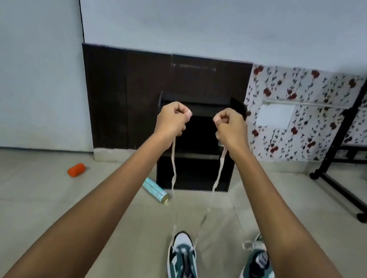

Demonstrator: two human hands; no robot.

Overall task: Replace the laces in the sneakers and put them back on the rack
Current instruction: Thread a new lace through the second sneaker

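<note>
While both arms reach toward the dark shoe rack (193,176), I see the left hand (172,120) and the right hand (230,128) raised side by side in front of its upper part, a gap between them. Each hand is curled tight, fingers clamped round one end of a pale lace (174,167). The two strands hang down and run back to the toe end of the green and white sneaker (182,266). That shoe sits on the floor (56,204), well in front of the rack, with its toe pointing at it. A second sneaker (256,275) lies to the right of the first, also short of the rack. Just beside the rack's lower left corner lies a teal roll (155,190); farther left of the rack is an orange cylinder (76,169).
</note>
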